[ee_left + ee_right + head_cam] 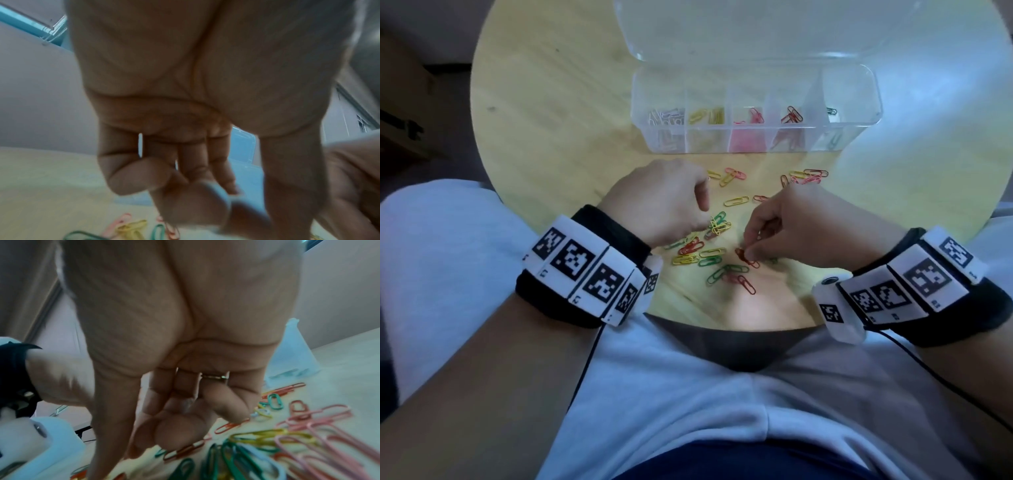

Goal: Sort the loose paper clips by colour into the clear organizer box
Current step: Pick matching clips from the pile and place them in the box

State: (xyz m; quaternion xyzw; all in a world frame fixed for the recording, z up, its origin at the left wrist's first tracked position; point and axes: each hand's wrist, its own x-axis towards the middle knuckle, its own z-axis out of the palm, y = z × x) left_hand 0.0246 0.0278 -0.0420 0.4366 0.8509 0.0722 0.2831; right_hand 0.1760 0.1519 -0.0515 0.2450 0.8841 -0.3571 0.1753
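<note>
The clear organizer box [859,92] stands open at the far side of the table, its compartments holding silver, yellow, pink, red and green clips from left to right. Loose coloured paper clips [709,257] lie scattered between my hands. My right hand [750,253] pinches a red paper clip [741,255] that lies on the table; the right wrist view shows this hand [164,439] with its fingertips down on the red clip [185,449]. My left hand [703,219] has curled fingers beside a tangle of yellow and green clips [719,224]. The left wrist view of it [195,194] is blurred.
The round pale wooden table [551,120] ends close to my lap. The box's clear lid [756,31] lies open behind it. More loose clips [808,176] sit just in front of the box. Each wrist carries a camera band with cables.
</note>
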